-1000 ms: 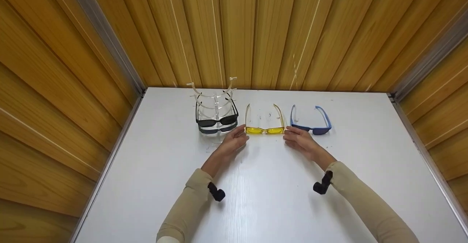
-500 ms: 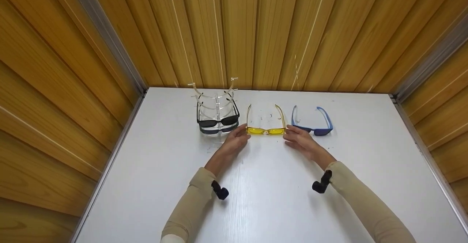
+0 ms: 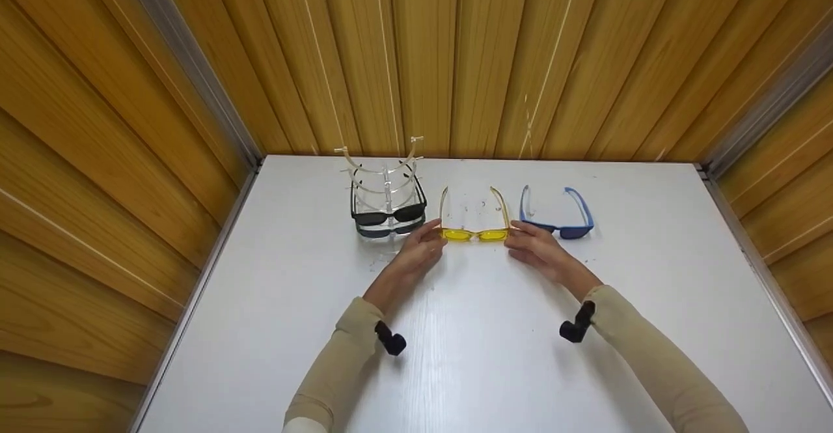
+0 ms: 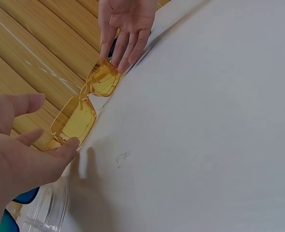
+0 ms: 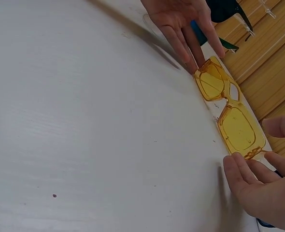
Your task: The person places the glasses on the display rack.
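Observation:
A pair of yellow-tinted sunglasses [image 3: 474, 234] lies on the white table, lenses toward me and temples spread out behind. My left hand [image 3: 420, 251] is at its left end; in the left wrist view, fingertips [image 4: 71, 143] meet the lower corner of the frame, with the thumb held apart. At the other end is my right hand [image 3: 537, 251], its loosely extended fingers [image 5: 235, 166] by the hinge and its thumb raised away. Blue-framed sunglasses [image 3: 574, 232] with dark lenses stand just beyond the right hand, partly covered by it.
Left of the yellow pair is a clear multi-tier display stand [image 3: 387, 185], close to my left hand. It bears black sunglasses [image 3: 389, 216] and another dark-lensed pair [image 3: 374, 232] below. Wood-look panels [image 3: 485, 62] rise behind the table [image 3: 481, 355].
Both hands stay at the two ends of the yellow sunglasses, with hardly any movement. The head view shifts slightly.

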{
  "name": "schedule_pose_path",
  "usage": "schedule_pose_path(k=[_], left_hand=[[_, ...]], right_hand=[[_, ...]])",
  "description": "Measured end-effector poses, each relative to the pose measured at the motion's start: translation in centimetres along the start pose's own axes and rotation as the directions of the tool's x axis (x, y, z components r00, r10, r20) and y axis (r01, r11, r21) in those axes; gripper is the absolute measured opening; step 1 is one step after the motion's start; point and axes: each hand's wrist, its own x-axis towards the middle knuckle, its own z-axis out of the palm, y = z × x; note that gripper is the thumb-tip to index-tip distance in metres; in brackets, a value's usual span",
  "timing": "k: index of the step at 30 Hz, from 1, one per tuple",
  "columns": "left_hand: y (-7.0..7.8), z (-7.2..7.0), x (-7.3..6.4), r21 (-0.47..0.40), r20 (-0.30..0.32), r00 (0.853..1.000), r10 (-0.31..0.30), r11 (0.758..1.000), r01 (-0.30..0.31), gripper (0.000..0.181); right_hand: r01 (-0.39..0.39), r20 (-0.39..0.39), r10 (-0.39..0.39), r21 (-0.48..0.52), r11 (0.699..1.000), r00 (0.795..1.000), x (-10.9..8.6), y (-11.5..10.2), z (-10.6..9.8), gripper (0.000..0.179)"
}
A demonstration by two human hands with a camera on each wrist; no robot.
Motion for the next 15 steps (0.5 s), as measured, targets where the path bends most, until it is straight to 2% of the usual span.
schedule_pose_path(k=[11,15], left_hand=[[0.7,-0.6,-1.7,0.047,0.024,0.996,-0.086,0.995,0.085,0.065],[0.8,-0.8,-2.1,0.064,0.026,0.995,-0.097,0.993,0.095,0.066]], right_hand=[[0.005,0.025,-0.004,-0.055,0.998,1.0,-2.0,-0.3,-1.3,0.066],[-0.006,0.02,0.007,-0.072,0.997,1.0,-2.3,-0.2,-1.5,0.063]])
